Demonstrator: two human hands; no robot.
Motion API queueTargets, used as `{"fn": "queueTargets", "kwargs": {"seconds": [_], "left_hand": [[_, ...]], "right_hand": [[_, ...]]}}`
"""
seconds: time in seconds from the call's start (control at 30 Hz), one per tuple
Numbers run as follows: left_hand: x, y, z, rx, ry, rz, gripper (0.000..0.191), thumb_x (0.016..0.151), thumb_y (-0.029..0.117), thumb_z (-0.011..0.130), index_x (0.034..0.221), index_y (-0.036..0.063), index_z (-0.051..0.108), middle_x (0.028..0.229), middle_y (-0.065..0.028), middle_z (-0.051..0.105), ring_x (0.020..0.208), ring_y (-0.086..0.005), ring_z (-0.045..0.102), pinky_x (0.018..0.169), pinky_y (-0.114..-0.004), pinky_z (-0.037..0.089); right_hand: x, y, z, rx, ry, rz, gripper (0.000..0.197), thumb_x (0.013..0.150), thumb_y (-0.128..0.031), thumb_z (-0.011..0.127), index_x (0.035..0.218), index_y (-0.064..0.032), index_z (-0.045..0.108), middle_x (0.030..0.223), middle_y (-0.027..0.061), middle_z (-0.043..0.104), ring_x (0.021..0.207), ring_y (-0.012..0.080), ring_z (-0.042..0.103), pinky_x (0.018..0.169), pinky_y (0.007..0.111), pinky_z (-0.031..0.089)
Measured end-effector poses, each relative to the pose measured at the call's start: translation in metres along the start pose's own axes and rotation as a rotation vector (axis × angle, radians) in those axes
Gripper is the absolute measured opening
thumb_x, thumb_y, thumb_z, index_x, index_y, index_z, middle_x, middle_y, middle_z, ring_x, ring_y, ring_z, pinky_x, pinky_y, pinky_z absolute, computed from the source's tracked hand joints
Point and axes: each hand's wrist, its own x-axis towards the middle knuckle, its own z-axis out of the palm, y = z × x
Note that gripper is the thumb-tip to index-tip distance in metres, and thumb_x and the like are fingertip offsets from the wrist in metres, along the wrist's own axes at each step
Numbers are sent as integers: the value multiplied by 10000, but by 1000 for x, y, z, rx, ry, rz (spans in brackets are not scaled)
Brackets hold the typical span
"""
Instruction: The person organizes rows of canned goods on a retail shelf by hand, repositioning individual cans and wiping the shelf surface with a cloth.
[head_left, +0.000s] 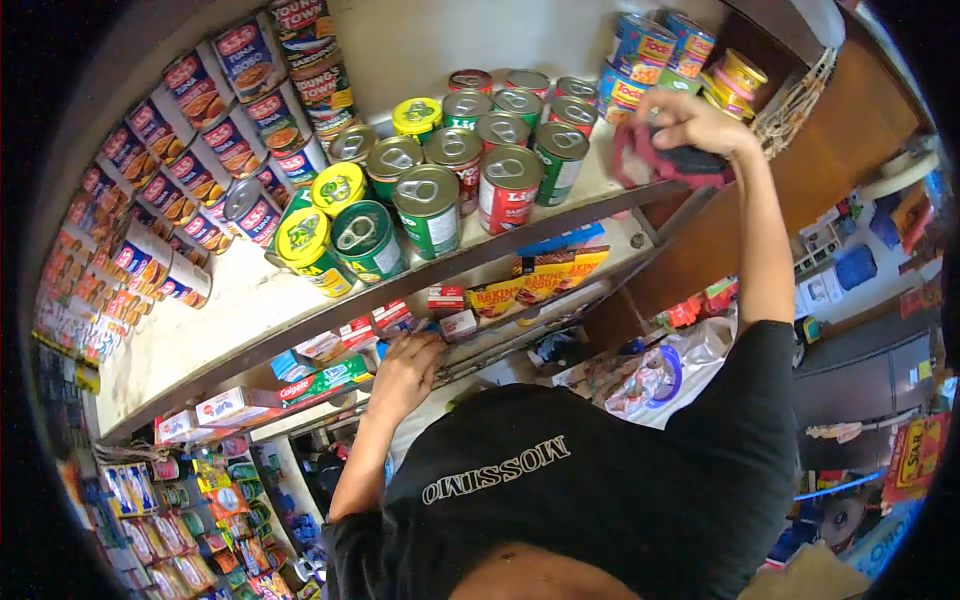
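Note:
My right hand (686, 124) is at the right end of the upper shelf, its bent fingers on a maroon and black cloth (637, 154), just in front of stacked blue cans (641, 49). Lower down, my left hand (405, 375) lies at the front of the shelf below, fingers curled beside small red and white boxes (446, 297); whether it grips something is hidden. Between the hands, on the upper shelf, stand green sardine cans (426, 210), a red sardine can (510, 187) and yellow-lidded cans (304, 238).
Stacked tuna cans (247, 60) fill the left of the upper shelf (225, 330). Yellow pouches (547, 281) and a toothpaste box (326, 381) sit on the lower one. A wooden panel (847, 135) bounds the right side; a bundle of string (799, 105) hangs there. Hanging sachets (225, 499) are at lower left.

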Motion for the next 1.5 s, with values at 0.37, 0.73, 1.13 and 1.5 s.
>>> {"fn": "queueTargets", "kwargs": {"seconds": [0.37, 0.73, 1.13, 1.5], "left_hand": [[7, 40, -36, 142, 253, 237, 206, 667, 3, 632, 870, 30, 614, 1015, -124, 610, 951, -271, 589, 896, -449, 446], [58, 62, -107, 532, 1122, 251, 246, 716, -81, 657, 924, 38, 599, 1190, -182, 533, 1136, -346, 464, 962, -470, 371], [77, 30, -99, 533, 1213, 231, 207, 776, -22, 641, 957, 48, 569, 1244, -204, 432, 1199, -399, 374, 977, -552, 341], [71, 25, -99, 477, 1268, 234, 145, 803, -28, 592, 936, -5, 539, 1245, -226, 408, 1214, -404, 368, 1015, -581, 293]], "right_hand": [[42, 36, 79, -490, 210, -35, 398, 650, 80, 523, 1033, 11, 605, 1040, 175, 610, 1005, 318, 565, 863, 371, 440], [29, -5, 30, -502, 10, 139, 227, 676, 7, 510, 799, -66, 686, 777, 110, 666, 684, 232, 644, 605, 360, 494], [4, 6, 12, -994, -87, 584, 256, 719, -75, 563, 934, -71, 703, 979, 80, 681, 860, 188, 644, 660, 341, 497], [4, -12, 60, -730, 50, 215, 360, 714, -76, 606, 1060, -172, 626, 978, 69, 638, 937, 264, 607, 790, 423, 462]]}}
